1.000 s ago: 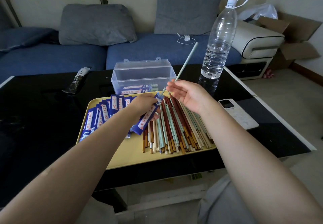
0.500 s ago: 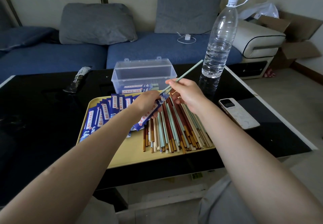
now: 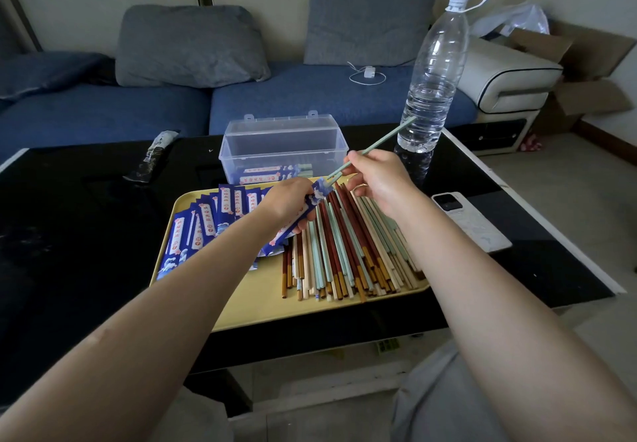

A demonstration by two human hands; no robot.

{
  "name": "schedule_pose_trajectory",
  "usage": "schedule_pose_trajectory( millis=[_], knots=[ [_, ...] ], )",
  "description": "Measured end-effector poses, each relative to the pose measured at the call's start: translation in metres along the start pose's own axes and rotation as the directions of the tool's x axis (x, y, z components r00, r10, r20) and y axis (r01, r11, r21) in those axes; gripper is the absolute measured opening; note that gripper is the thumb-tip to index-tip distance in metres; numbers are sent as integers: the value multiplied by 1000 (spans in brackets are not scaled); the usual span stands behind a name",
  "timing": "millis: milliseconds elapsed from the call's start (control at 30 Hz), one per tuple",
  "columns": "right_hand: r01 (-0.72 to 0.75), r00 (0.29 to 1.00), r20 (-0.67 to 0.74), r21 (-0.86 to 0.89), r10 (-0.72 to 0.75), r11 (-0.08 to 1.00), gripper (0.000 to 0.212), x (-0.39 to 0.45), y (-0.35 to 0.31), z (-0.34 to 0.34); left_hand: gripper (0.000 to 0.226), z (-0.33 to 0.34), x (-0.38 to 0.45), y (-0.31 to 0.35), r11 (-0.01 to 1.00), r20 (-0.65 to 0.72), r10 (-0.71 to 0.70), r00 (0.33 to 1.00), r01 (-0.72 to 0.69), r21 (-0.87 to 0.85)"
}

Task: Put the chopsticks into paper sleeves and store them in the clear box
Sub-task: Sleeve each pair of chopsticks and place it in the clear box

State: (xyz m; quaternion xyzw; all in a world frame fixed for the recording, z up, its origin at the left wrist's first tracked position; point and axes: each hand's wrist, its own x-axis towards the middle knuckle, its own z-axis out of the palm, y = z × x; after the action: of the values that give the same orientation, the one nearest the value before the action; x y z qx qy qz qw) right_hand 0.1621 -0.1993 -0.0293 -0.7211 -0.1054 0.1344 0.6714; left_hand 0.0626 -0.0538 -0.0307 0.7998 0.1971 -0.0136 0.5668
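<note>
Starting at the left of the yellow tray [image 3: 241,307]: a fan of empty blue paper sleeves [image 3: 206,224] lies overlapping, roughly ten showing, though the left forearm hides some, so no exact count. Plenty of wrapping left there.

Moving in, the left hand [image 3: 287,205] has its fingers curled round one blue sleeve [image 3: 312,200], mouth tilted up toward the right. At that mouth sits the tip of a mint-green chopstick [image 3: 374,145], only just entering, most of its length sticking out up and to the right. The right hand [image 3: 377,174] pinches it just above the sleeve mouth. A short second green end seems to poke out of the sleeve beside it, so this may be the pair's second stick; too small to be sure.

Behind the hands, one clear box [image 3: 281,147] stands open on the black bench [image 3: 86,235], with a few filled sleeves lying in the bottom, two or three readable through the wall.

Right half of the tray: the loose chopsticks [image 3: 348,252], dozens of them, green, cream, dark red and brown, too tangled to count.

My read: early days, a small share boxed, most still unsleeved.

Further right, one water bottle [image 3: 434,73] and one phone [image 3: 470,223].
</note>
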Motion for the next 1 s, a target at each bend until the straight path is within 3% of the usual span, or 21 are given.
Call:
schedule_pose_trajectory(
  millis=[200, 267, 400, 467, 567, 633, 700, 800, 900, 1000],
  knots=[
    [53, 984, 176, -245, -10, 968, 17, -7, 3, 3, 30, 2, -1, 1, 999, 20, 22, 1000, -23, 24],
    [13, 974, 219, -308, 58, 951, 31, -8, 5, 7, 30, 3, -1, 2, 1000, 16, 20, 1000, -20, 18],
    [-33, 999, -9, -98, 32, 995, 58, -3, 0, 9, 27, 2, -3, 4, 1000, 5, -6, 1000, 6, 25],
    [42, 988, -148, -28, -46, 999, 55, 0, 0, 6, 27, 1, -5, 4, 998, -1, -12, 1000, 12, 54],
    [159, 960, -214, -112, -180, 981, 29, 0, 2, 8, 28, 0, -2, 4, 997, 5, -19, 1000, 18, 78],
    [201, 955, -177, -207, -239, 958, 15, -2, 4, 13, 28, -1, 1, 2, 997, -16, -44, 999, 45, 56],
    [230, 957, -105, -292, -271, 928, 16, -4, 7, 20, 26, -2, 5, 1, 999, -40, -45, 998, 46, 13],
    [223, 969, -15, -373, -247, 900, 17, -6, 9, 29, 21, -8, 11, 3, 960, -62, 42, 997, -23, 278],
    [113, 994, 17, -241, -112, 964, 8, -1, 3, 36, 20, -27, 16, 2, 851, -115, 118, 986, -41, 523],
    [-44, 995, 88, 22, 42, 999, 11, 4, -10, 43, 26, -44, 20, 0, 861, -162, 212, 964, -105, 497]
  ],
)
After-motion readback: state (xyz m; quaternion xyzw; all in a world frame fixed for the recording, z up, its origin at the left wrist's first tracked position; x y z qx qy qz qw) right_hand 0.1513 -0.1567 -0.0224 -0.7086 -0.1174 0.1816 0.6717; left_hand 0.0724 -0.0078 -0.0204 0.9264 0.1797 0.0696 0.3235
